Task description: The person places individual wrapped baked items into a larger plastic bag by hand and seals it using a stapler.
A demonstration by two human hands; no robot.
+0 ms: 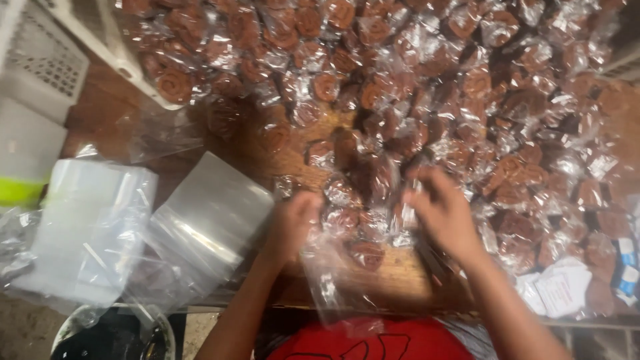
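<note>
Two hands in view, both belonging to the person wearing the camera. The left hand (293, 223) and the right hand (443, 213) are held a little apart over the near middle of the counter (107, 117), each with fingers closed on the crinkled clear bag (347, 267) stretched between them. The picture is motion-blurred here, so the exact grip of each finger cannot be made out. One brown spiral cookie (367, 252) lies just under the bag between the two hands; whether it is inside the bag or beneath it cannot be told.

Wrapped cookies (427, 80) cover the far and right parts of the counter in one large heap. They overlap too much for a count; several dozen at least, and the heap is cut off at the top and right edges.

Two stacks of flat clear bags on the left: one stack (213, 213) just left of the left hand, a second stack (87, 227) further left, partly veiled by loose film.

One white plastic basket (50, 63) at the far left corner, cut off by the frame. One white box with a yellow-green band (20, 167) at the left edge, only partly seen. White paper labels (563, 287) lie near right, beside small blue and white packets (627, 267) cut off at the edge. Red shirt (360, 343) at the near edge
</note>
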